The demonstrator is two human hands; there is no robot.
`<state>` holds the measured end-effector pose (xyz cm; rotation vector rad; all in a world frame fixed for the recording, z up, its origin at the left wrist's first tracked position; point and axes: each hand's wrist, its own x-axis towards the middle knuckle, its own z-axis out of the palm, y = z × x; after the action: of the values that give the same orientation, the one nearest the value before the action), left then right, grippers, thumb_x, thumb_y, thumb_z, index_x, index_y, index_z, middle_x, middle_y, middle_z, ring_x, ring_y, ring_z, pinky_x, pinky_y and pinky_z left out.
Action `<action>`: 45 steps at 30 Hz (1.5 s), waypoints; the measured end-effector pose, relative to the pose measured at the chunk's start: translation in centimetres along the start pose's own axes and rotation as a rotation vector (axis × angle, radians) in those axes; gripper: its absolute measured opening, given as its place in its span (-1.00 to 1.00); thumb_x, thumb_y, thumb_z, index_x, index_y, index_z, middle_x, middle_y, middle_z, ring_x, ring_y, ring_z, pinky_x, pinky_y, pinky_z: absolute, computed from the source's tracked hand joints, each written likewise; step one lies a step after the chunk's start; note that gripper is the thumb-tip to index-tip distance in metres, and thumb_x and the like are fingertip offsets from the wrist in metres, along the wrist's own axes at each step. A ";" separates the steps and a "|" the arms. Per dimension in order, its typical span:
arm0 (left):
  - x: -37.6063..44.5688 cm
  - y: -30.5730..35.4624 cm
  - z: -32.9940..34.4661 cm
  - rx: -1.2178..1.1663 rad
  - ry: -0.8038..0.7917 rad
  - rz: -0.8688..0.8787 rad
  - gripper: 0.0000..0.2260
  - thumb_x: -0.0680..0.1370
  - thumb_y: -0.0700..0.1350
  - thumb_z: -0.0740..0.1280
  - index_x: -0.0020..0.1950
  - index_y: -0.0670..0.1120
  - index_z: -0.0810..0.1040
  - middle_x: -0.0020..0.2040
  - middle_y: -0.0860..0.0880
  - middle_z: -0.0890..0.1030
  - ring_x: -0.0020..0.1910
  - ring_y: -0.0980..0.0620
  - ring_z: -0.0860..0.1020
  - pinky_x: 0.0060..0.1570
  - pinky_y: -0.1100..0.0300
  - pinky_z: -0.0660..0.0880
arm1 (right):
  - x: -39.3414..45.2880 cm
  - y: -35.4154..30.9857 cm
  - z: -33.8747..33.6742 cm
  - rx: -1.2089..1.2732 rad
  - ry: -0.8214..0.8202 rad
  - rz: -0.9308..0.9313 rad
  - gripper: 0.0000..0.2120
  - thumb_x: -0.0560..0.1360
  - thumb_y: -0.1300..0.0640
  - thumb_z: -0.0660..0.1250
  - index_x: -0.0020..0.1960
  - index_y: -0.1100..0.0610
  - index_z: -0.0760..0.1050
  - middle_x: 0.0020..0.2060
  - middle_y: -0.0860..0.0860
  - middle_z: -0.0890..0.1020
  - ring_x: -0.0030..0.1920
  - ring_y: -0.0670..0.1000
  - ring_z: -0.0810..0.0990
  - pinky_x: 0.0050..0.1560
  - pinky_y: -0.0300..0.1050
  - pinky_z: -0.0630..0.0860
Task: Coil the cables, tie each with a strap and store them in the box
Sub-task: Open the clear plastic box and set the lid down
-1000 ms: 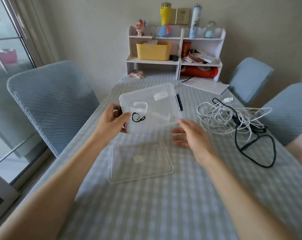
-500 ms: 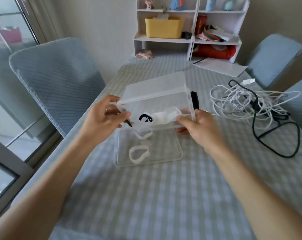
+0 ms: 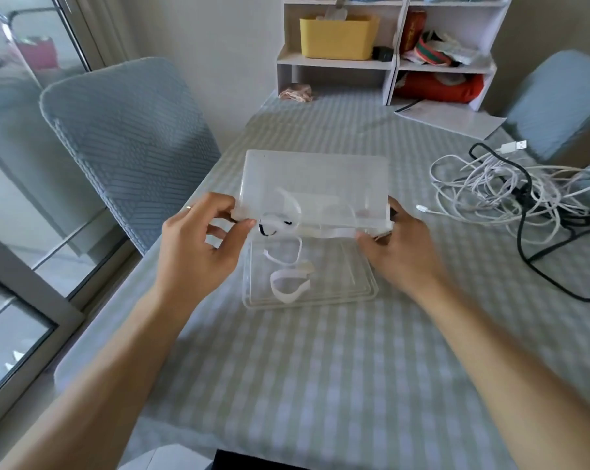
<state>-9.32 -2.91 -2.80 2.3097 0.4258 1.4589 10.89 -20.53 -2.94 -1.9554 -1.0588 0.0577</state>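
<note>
You have tipped the box [image 3: 315,184] further over; two straps [image 3: 288,288] now lie on the lid [image 3: 361,293].

No text, label, brand, number or sign can be read. The red packet [image 3: 414,27] on the white shelf [image 3: 334,64] at upper right carries gold marks too blurred to make out, and the white paper [image 3: 451,120] on the desk [image 3: 320,368] shows no legible print.

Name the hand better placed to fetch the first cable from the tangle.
Right. The right hand grips the box on the side nearest the cables; the left hand would have to cross over.
</note>
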 end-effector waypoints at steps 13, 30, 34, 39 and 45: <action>-1.1 -0.2 0.1 0.107 0.020 0.234 -0.94 0.53 -0.29 0.40 -0.04 -0.20 0.55 -0.11 -0.08 0.65 -0.23 0.00 0.53 -0.25 0.08 0.54 | -1.1 -0.6 -0.7 0.229 0.078 -0.048 -0.52 0.44 0.21 0.47 -0.05 -0.40 0.46 -0.24 -0.26 0.63 -0.21 -0.17 0.59 -0.26 -0.42 0.46; -1.2 0.2 0.5 0.096 0.107 0.418 -0.82 0.52 -0.31 0.38 0.06 -0.16 0.45 -0.08 -0.22 0.65 -0.08 0.00 0.57 -0.07 0.32 0.47 | -1.3 0.5 -1.0 0.291 0.141 -0.049 -0.67 0.45 0.27 0.48 0.17 0.06 0.60 -0.11 -0.28 0.63 -0.13 -0.36 0.59 -0.16 -0.52 0.40; -1.0 0.8 0.9 0.042 0.155 0.382 -0.84 0.55 -0.27 0.35 0.05 -0.17 0.39 -0.02 -0.22 0.61 0.00 0.04 0.55 -0.04 0.35 0.42 | -1.0 0.3 -0.9 0.289 0.167 -0.080 -0.68 0.48 0.28 0.45 0.19 0.05 0.57 -0.13 -0.41 0.63 -0.10 -0.32 0.61 -0.13 -0.47 0.44; 0.7 1.4 1.4 -0.080 0.120 0.190 -0.77 0.55 -0.30 0.35 0.08 -0.10 0.35 0.02 0.07 0.53 0.05 0.25 0.52 0.03 0.42 0.42 | 0.7 -0.9 -1.2 0.258 0.168 -0.075 -0.67 0.49 0.22 0.44 0.13 -0.12 0.50 -0.19 -0.26 0.67 -0.20 -0.15 0.62 -0.22 -0.46 0.45; 6.1 0.9 3.0 -0.404 0.028 -0.582 -0.80 0.54 -0.15 0.44 0.12 -0.09 0.52 -0.18 -0.02 0.69 -0.21 0.04 0.63 -0.09 -0.07 0.62 | 4.5 -0.7 -1.1 0.276 0.123 0.281 -0.87 0.48 0.14 0.38 -0.21 0.17 0.60 -0.35 0.06 0.69 -0.33 0.03 0.68 -0.18 -0.03 0.67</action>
<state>-4.01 -1.49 1.27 1.6617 0.6721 1.1546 13.76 -17.98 -0.19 -1.8160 -0.6529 0.2236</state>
